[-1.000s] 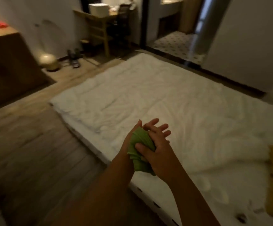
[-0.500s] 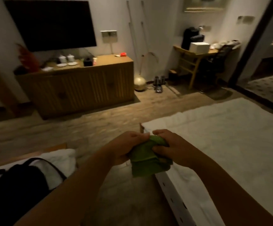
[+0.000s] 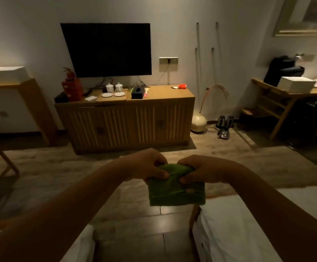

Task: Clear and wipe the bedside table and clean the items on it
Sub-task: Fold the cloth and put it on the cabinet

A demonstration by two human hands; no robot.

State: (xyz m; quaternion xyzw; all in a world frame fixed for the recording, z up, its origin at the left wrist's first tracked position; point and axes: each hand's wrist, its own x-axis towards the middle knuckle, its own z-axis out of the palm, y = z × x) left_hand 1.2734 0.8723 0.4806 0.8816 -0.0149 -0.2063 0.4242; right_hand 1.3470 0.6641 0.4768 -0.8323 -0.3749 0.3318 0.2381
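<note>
A folded green cloth hangs in front of me at mid-frame. My left hand pinches its upper left edge with thumb and curled fingers. My right hand pinches its upper right edge the same way. Both hands hold the cloth above the floor gap between two beds. No bedside table is in view.
A white bed lies at the lower right, another white bed corner at the lower left. Ahead stands a wooden cabinet with cups, a tissue box and a red extinguisher under a wall TV. A desk is at the right.
The view has swung left from the bed to the TV wall. The bunched cloth is now spread flatter between both hands, which have moved apart along its top edge.
</note>
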